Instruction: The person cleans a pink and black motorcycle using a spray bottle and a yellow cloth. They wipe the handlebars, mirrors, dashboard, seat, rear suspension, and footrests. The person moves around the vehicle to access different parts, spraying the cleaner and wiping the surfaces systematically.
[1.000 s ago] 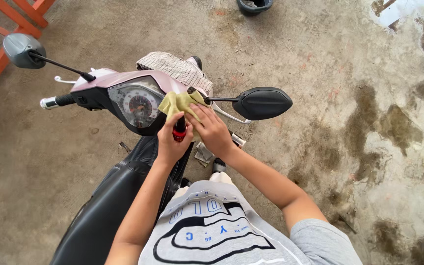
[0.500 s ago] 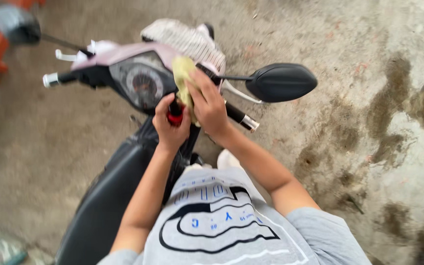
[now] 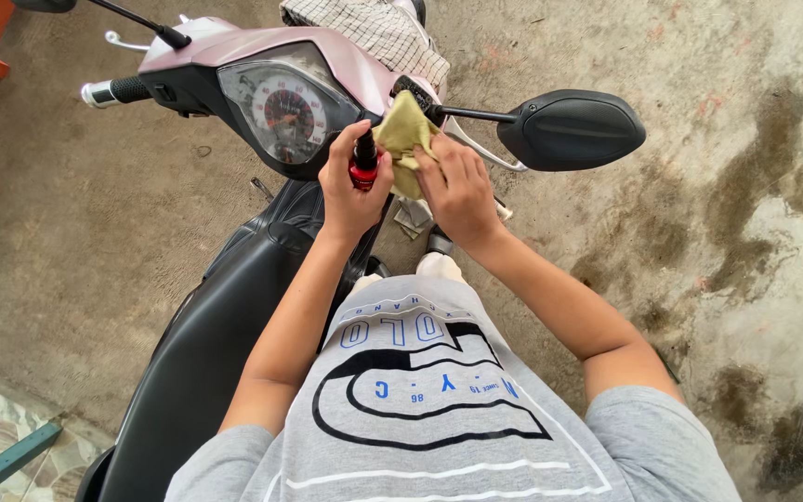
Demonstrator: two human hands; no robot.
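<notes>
The left hand (image 3: 353, 191) has its grip wrapped round a small red bottle with a black nozzle (image 3: 363, 160), nozzle pointing up and away toward the scooter's speedometer (image 3: 283, 113). The right hand (image 3: 458, 191) has its grip pinching and pressing a folded yellow-green cloth (image 3: 401, 139) against the right end of the handlebar, just beside the stalk of the black right mirror (image 3: 571, 128). Bottle and cloth touch, or very nearly — the nozzle sits at the cloth's left edge.

Risks, as a judgement from how things lie:

- The nozzle is close to the clear speedometer lens. A squeeze aimed slightly off the cloth would likely put liquid on the lens or on the pink front panel (image 3: 262, 42) rather than into the fabric.
- The bottle is held in a fist by its lower body only; with a wet hand it could slip and drop onto the black seat (image 3: 225, 307) or the concrete floor (image 3: 717, 279).
- The cloth is bunched, not spread — a loose corner could catch on the mirror stalk, and a hard push there could knock the mirror out of its setting.
- A checked cloth (image 3: 369, 33) lies draped over the far side of the scooter's front; leaning on the handlebar could shake it off onto the stained floor.
- The person stands tight against the seat, so weight thrown sideways could tip the scooter; its stand is not visible.
</notes>
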